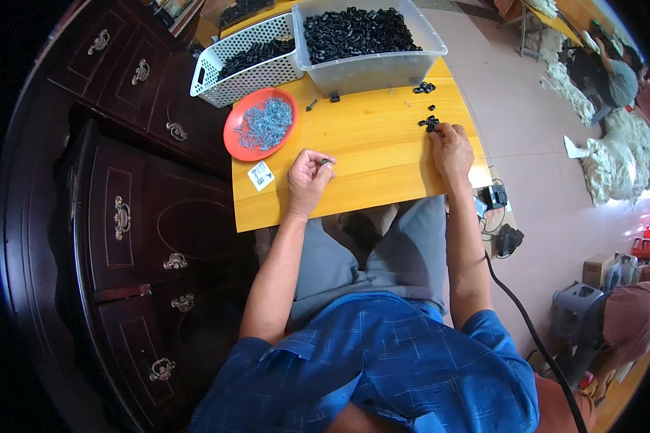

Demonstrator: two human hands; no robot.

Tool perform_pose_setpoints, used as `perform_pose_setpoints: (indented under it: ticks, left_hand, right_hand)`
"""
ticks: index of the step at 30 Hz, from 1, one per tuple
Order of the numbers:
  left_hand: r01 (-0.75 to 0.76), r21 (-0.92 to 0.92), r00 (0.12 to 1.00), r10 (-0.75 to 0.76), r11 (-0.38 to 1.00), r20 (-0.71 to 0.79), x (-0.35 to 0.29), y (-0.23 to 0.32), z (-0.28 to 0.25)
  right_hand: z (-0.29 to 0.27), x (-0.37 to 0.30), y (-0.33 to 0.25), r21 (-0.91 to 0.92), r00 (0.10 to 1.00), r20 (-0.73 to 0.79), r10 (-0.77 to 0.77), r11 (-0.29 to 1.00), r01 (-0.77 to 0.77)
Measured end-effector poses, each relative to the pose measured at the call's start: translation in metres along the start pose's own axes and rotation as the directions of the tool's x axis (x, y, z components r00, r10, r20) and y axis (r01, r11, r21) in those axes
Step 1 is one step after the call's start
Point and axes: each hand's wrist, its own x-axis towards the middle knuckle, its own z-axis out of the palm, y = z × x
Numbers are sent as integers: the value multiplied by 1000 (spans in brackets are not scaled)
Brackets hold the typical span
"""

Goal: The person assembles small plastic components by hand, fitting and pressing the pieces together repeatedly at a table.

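Observation:
My left hand rests on the yellow wooden table, fingers curled around a small dark metal piece pinched at the fingertips. My right hand lies flat further right, its fingertips on a little cluster of black plastic parts. Another small heap of black parts sits just beyond it. An orange plate holding several small silvery metal bits lies to the left of my left hand.
A clear bin full of black parts and a white lattice basket stand at the table's far edge. A dark wooden cabinet flanks the left. A white tag lies near the left hand. Another person sits at the lower right.

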Motion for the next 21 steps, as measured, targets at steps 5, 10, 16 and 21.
perform_pose_setpoints:
  ticks: [5, 10, 16, 21]
  left_hand:
    - [-3, 12, 1000, 3, 1000, 8, 0, 0, 0]
    - [11, 29, 999, -12, 1000, 36, 0, -3, -1]
    - [32, 102, 999, -36, 994, 32, -1, -4, -3]
    - [9, 69, 999, -12, 998, 41, 0, -5, -3]
  right_hand:
    - [3, -1, 3, -86, 998, -52, -39, 996, 34]
    - [3, -13, -3, 191, 997, -77, 10, 982, 5]
    - [21, -46, -55, 615, 980, 197, -3, 779, -121]
    - [39, -60, -109, 724, 934, 301, -193, 684, -92]
